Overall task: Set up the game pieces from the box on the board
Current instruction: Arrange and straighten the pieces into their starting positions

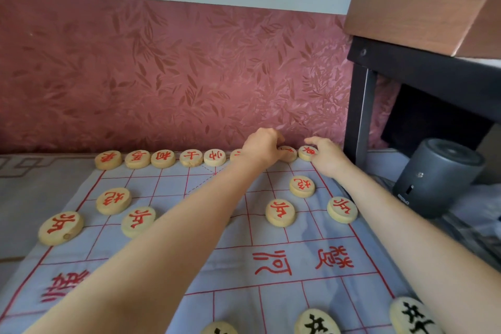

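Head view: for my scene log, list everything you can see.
Red pieces: fourteen show, cream with red marks, far half of board.
Black pieces: three, cream with black marks, near edge.
Board: one, pale cloth with red lines, under the pieces.
Cylinder: one, dark grey, right of board.
Table: one, dark frame, far right.
Left hand: one, grips a back-row red piece.
Right hand: one, touches the corner red piece.
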A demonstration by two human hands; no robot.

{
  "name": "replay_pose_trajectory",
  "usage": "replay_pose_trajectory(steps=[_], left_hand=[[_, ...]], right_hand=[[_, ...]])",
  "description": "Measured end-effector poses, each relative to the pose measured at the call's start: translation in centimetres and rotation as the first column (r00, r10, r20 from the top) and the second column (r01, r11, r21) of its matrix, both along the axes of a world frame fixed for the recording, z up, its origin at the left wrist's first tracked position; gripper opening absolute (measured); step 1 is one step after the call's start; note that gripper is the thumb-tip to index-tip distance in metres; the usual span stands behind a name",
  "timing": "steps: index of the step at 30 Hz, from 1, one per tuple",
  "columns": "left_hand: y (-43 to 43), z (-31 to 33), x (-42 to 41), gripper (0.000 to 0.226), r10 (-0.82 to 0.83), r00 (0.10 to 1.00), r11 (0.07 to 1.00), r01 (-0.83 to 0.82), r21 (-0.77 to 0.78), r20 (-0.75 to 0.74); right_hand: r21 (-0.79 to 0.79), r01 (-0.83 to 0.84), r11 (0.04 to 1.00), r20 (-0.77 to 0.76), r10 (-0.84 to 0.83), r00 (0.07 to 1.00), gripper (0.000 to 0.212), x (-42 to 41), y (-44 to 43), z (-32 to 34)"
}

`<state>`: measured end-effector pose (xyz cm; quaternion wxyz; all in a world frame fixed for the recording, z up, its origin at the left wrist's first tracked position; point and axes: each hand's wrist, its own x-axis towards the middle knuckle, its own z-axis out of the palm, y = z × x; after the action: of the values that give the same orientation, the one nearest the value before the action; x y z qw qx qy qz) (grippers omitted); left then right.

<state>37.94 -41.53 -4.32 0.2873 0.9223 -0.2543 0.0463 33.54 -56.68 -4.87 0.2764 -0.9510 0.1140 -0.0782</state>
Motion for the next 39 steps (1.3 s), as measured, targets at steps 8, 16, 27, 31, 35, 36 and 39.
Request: replay_pose_trajectory(steps=[8,16,27,31,35,36,39], left_hand=[[-1.6,0.0,-0.2,0.063,0.108,0.988,0.989,-0.118,0.093,0.106],[-1.8,-0.7,0.3,0.052,0.011,0.997,1.0,-0.011,0.005,-0.071],[-1.6,0.1,-0.3,0.059,-0.063,0.995,0.997,0.066,0.029,-0.078],[-1.5,-0.2,-0.3,0.063,-0.011,0.999,0.999,0.01,-0.032,-0.039],[-1.3,-0.7,-0.2,0.059,-0.001,0.998,0.996,-0.005,-0.084,-0.07],[-1.3,-0.8,-0.2,0.058,0.0,0.998,0.996,-0.006,-0.094,-0.065],[-1.3,-1.0,-0.2,0.055,0.005,0.999,0.993,-0.01,-0.114,-0.046]], right_hand=[[-0.076,-0.015,0.997,0.015,0.016,1.0,0.043,-0.2,0.2,-0.5],[-0.194,-0.062,0.979,0.032,0.069,0.997,0.042,-0.2,0.2,-0.9],[-0.16,-0.053,0.986,0.028,0.058,0.998,0.051,-0.5,0.3,-0.7],[-0.134,-0.043,0.99,0.008,0.044,0.999,0.056,-0.5,0.3,-0.4],[-0.115,-0.024,0.993,0.0,0.024,1.0,0.054,-0.3,0.4,-0.4],[-0.121,-0.014,0.993,0.005,0.015,1.0,0.053,-0.3,0.5,-0.5],[-0.152,0.003,0.988,0.006,-0.002,1.0,0.05,-0.3,0.6,-0.6]])
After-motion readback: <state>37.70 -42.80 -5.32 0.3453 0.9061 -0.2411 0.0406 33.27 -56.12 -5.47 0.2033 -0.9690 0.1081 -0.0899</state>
